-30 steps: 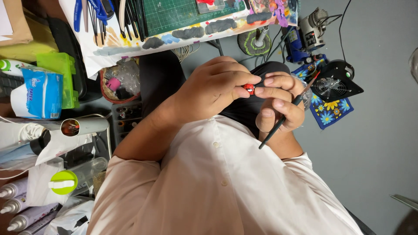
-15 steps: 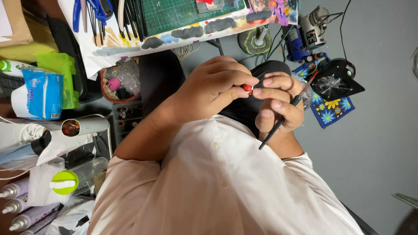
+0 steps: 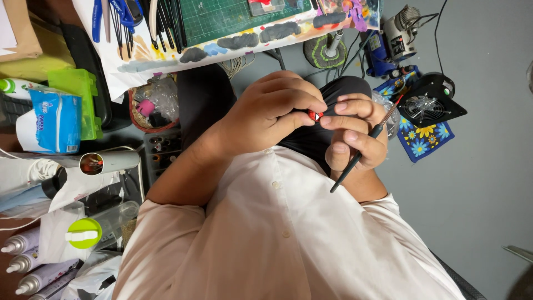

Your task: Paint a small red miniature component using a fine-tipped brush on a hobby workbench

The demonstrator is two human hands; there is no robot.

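While left hand (image 3: 266,114) pinches small red piece (image 3: 314,115), right hand (image 3: 355,133) grips slim brush (image 3: 361,150).

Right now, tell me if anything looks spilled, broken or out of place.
Nothing looks spilled or broken. The white paper under the green mat is blotched with paint. Left hand pinches a red piece; right hand holds a brush.

My green cutting mat (image 3: 239,16) up top, black fan (image 3: 427,105) on flowered cloth (image 3: 425,144), blue tissue pack (image 3: 54,121), spray cans (image 3: 25,261) lower left.
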